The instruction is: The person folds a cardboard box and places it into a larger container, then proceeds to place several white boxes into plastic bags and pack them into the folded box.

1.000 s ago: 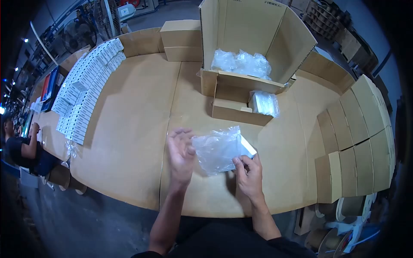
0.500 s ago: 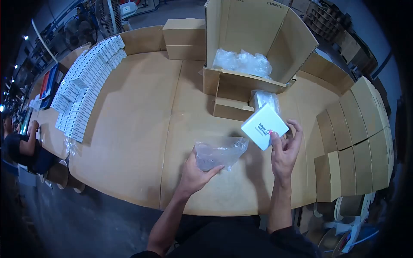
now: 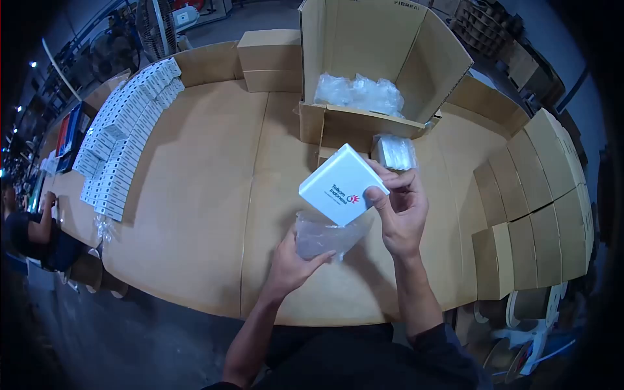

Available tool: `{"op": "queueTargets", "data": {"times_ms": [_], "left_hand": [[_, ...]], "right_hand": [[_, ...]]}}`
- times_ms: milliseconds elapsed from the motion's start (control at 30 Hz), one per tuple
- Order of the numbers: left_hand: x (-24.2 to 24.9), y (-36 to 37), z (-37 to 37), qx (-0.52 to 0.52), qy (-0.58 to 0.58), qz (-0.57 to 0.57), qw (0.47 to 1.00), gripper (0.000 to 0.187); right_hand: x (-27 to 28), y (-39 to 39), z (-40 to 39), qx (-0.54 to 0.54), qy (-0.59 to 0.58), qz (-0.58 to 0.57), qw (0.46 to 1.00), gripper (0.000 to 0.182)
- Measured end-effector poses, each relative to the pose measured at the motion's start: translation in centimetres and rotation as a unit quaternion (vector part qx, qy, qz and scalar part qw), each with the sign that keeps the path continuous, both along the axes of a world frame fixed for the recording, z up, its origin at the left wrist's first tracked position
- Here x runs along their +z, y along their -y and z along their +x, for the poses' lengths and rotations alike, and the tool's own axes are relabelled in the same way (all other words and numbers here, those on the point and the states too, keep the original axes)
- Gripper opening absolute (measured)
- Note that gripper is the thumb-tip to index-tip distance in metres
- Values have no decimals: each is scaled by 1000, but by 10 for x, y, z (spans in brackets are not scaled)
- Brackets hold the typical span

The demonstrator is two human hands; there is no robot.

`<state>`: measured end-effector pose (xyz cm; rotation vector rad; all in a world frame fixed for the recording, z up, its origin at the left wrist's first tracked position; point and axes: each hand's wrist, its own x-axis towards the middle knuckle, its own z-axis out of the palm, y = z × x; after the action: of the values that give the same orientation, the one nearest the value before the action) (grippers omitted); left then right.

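Between thumb and fingers, my right hand (image 3: 404, 211) grips a flat white square box (image 3: 338, 185) printed "Telkom Indonesia" with a small red logo. My left hand (image 3: 291, 263) holds a clear plastic bag (image 3: 322, 237) low over the table. One corner of the white box overlaps the bag's upper edge in this view. Behind the right hand, plastic-wrapped white boxes (image 3: 395, 153) sit in a low open carton (image 3: 338, 123).
A tall open carton (image 3: 370, 39) with clear plastic bags (image 3: 359, 94) stands behind. Rows of small white boxes (image 3: 123, 140) line the left of the cardboard-covered table (image 3: 195, 195). Brown cartons (image 3: 533, 201) are stacked at right. Another person (image 3: 39, 224) is at far left.
My right hand has brought the white box left and slightly down, from beside the bag to over its upper edge. My left hand stays nearly still with the bag.
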<state>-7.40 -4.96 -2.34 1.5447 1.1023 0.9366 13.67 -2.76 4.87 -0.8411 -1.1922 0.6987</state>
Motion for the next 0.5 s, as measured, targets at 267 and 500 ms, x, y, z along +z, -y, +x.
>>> {"op": "queueTargets", "data": {"times_ms": [267,500], "left_hand": [[-1,-2,2,-8,27,-23,999,56],[-13,-2,6,-21,50,8,998,47]], "right_hand": [[-1,-6,22,50,112,-10,992,28],[1,-11,23,72,177,-62,980,22]]}}
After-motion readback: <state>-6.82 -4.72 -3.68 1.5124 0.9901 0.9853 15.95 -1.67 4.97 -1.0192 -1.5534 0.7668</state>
